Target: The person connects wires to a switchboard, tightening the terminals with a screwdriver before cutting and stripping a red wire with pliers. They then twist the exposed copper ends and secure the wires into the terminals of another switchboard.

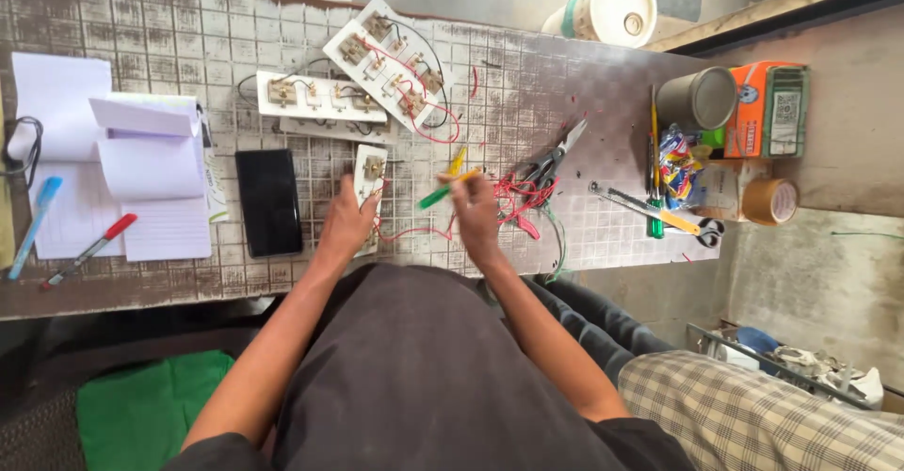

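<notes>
My left hand (pixel 347 219) presses down on a small white switch plate (pixel 369 171) lying on the gridded table (pixel 565 104), brass terminals facing up. My right hand (pixel 476 212) grips a green-and-yellow screwdriver (pixel 448 186), its tip pointing left toward that plate. A thin red wire (pixel 407 233) runs from the plate toward my right hand. A tangle of red wire (pixel 516 198) lies just right of my right hand.
Two larger white switch boards (pixel 320 96) (pixel 395 64) with red wiring lie farther back. A black phone (pixel 268 202) sits left, notebooks and pens (pixel 89 240) beyond it. Scissors (pixel 556 155), hand tools (pixel 654 209), a tin (pixel 697 99), an orange box (pixel 767 108) and tape (pixel 770 201) lie right.
</notes>
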